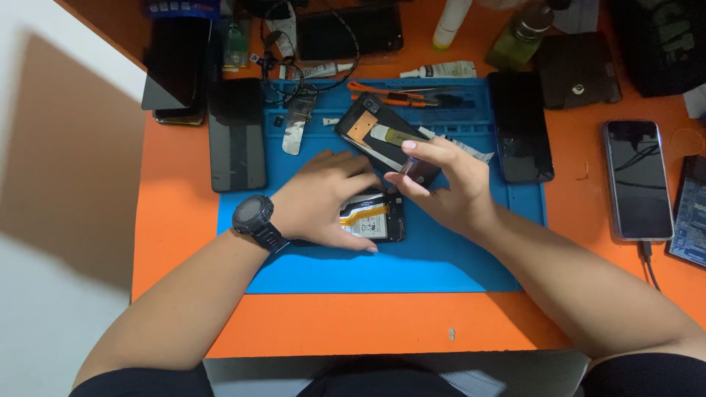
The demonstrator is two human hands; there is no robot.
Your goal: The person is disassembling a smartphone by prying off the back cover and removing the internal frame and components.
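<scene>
A person's left hand [323, 198], a black watch [256, 219] on its wrist, lies flat over an opened phone [373, 218] on a blue mat [382, 268], fingers spread across the phone's left side and thumb running under its lower edge, pressing rather than grasping. The phone sits at the middle of the mat, its insides showing: an orange flex strip and a white-labelled battery. Just above it, the right hand [448, 184] pinches a small dark part [419, 171] between thumb and fingertips, fingers closed tightly around it; what the part is cannot be told. Behind the hands, a back cover [371, 129] with a copper-coloured patch lies tilted on the mat, partly hidden by the right hand. Orange-handled tools [390, 95] rest near the mat's far edge. A dark phone [237, 136] lies on the mat's left border and another [520, 125] on its right side. On the orange table [368, 323], well apart to the right, a third phone [637, 180] is plugged into a cable. Glue tubes [441, 70], a white bottle and a greenish bottle [518, 33] stand along the back.
</scene>
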